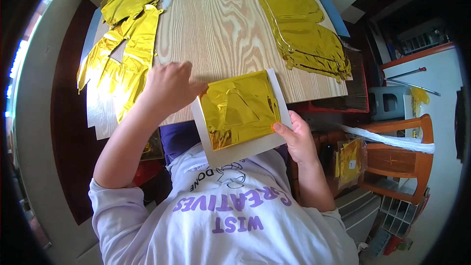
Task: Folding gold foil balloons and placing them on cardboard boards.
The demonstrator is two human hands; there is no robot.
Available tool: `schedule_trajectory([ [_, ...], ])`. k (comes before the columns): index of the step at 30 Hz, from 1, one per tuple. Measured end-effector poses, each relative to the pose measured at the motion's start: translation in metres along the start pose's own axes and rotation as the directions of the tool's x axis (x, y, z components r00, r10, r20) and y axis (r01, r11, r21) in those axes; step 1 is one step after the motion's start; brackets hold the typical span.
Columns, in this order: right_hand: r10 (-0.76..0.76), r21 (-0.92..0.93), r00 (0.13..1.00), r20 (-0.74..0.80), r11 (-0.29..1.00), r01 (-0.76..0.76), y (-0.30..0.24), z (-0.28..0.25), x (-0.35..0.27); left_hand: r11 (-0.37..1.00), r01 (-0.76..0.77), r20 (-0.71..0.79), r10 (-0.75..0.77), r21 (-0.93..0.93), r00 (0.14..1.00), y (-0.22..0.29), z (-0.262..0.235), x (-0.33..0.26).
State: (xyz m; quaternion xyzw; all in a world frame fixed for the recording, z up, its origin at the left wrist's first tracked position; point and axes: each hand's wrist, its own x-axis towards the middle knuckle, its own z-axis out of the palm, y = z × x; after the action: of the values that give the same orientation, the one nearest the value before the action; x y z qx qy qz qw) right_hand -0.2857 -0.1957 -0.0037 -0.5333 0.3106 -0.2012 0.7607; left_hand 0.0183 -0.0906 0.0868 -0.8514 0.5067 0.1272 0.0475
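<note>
A folded gold foil balloon (240, 110) lies flat against a white card (235, 154) just past the table's near edge, in front of my body. At the card's lower right edge, my right hand (298, 138) grips both, its thumb pressed on the foil and its fingers behind the card. My left hand (170, 87) is at the card's upper left corner with its fingers curled. Its thumb reaches the foil's corner. Whatever those fingers may hold is hidden from view.
Flat gold foil balloons (140, 34) lie along the table's left side. More gold foil balloons (304, 24) are stacked at its far right. Beyond my right arm stand a wooden chair (422, 167) with white strands tied to it and a clear packet of gold foil (349, 162).
</note>
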Motion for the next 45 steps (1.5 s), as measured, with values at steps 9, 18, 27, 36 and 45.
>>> schedule_trajectory([
  [9,-0.043,-0.082,0.997,-0.060,0.996,0.038,0.001,-0.003,0.008,0.670,-0.729,-0.383,0.641,-0.142,0.664,0.037,0.065,0.020],
  [18,-0.113,-0.174,0.976,-0.185,0.981,0.080,0.011,-0.005,0.012,0.751,-0.658,-0.386,0.589,-0.064,0.710,0.043,0.082,0.012],
  [27,-0.024,0.013,0.993,-0.118,1.000,0.026,0.002,0.002,0.013,0.729,-0.684,-0.286,0.656,0.000,0.699,0.035,0.075,0.014],
  [36,-0.034,0.070,0.994,-0.107,0.997,0.041,-0.006,0.010,0.012,0.628,-0.778,-0.248,0.752,-0.011,0.611,0.021,0.063,0.005],
  [45,-0.017,0.023,0.992,-0.126,1.000,0.020,0.004,0.007,0.011,0.620,-0.785,-0.231,0.763,-0.007,0.604,0.009,0.068,0.007],
])
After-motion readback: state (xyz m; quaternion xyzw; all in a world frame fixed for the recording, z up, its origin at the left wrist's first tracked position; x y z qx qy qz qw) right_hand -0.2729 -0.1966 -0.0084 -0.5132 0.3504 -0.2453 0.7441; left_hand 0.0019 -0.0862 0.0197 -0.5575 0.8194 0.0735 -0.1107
